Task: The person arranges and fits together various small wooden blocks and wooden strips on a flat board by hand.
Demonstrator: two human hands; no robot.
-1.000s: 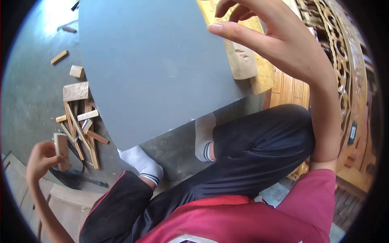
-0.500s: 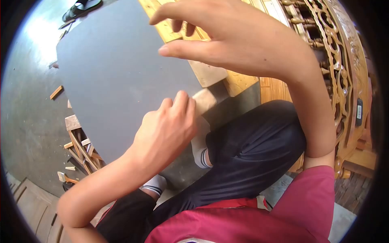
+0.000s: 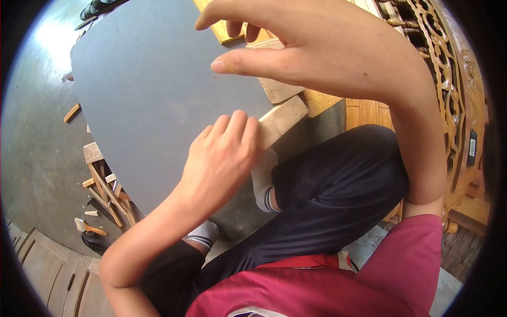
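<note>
Left of the flat grey board [image 3: 142,90] lies an orange-handled paintbrush [image 3: 95,230], and beside the board's left edge, a jumble of thin brown wooden sticks [image 3: 108,194]. Over the board's near part, the left hand [image 3: 224,145] grips one end of a light-brown wooden block [image 3: 285,119], its other end jutting past the board's right corner. Above the board's right edge, the right hand [image 3: 311,45] hovers unclenched, thumb apart from curved fingers; right of the board, carved golden-brown wooden latticework [image 3: 449,100].
</note>
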